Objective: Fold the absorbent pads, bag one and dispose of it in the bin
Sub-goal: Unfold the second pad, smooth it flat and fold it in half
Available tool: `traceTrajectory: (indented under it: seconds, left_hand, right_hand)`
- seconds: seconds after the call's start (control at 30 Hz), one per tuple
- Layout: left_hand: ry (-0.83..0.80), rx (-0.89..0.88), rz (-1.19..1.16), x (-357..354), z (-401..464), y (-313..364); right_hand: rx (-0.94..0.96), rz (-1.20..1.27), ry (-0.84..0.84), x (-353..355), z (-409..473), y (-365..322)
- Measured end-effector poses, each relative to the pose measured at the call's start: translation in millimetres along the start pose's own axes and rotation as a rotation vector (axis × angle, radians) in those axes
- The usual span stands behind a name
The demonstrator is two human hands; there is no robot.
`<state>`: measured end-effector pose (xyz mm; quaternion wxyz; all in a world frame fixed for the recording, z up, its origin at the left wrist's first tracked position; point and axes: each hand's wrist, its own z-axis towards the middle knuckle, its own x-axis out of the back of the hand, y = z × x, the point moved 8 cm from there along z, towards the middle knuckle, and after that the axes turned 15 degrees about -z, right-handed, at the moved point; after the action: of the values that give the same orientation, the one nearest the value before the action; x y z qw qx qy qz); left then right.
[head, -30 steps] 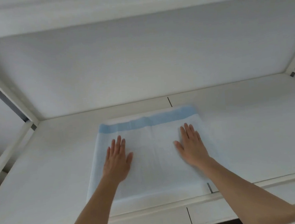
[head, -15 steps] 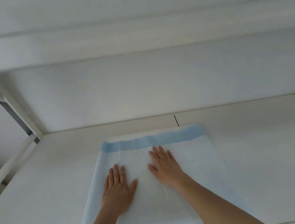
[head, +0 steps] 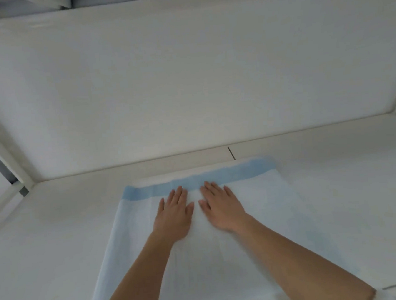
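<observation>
While the whole setup is basically white on white, you can make out a white shelf (head: 57,243) as the work surface, with a plain white back panel (head: 186,79) rising behind it at 12 o'clock and white frame posts at 9 and 3 o'clock. A dark seam line cuts the shelf's far edge just past the pad. Something greyish sits along the very top at 12, too cut off to tell what.

Count-wise: one pad (head: 256,216) in view, two hands, that's it. The pad lies flat on the shelf around the middle toward 6 o'clock, pale with a blue band (head: 241,171) along its far edge.

Both hands are flat, palms down on the pad, fingers straight, gripping nothing. Left hand (head: 173,214) and right hand (head: 221,207) sit side by side, thumbs nearly touching, fingertips right at the blue band.

Compared with a second ago, the hands were spread well apart lower on the pad; now they've come together in the centre and slid up toward 12. The camera view has also tipped upward.
</observation>
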<state>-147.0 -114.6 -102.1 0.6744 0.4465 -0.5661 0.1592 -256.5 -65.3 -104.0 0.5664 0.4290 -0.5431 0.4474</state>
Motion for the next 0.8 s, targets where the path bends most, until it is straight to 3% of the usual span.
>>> traceTrajectory:
  seconds: [0.37,0.8]
  left_hand:
    - [0.113,0.236,0.039,24.6,3.3,-78.7]
    - [0.161,0.274,0.022,25.2,4.3,-86.2]
  right_hand:
    - [-0.284,-0.1,-0.076,-6.4,-2.1,120.8]
    - [-0.46,-0.049,-0.037,-6.1,-0.9,127.5]
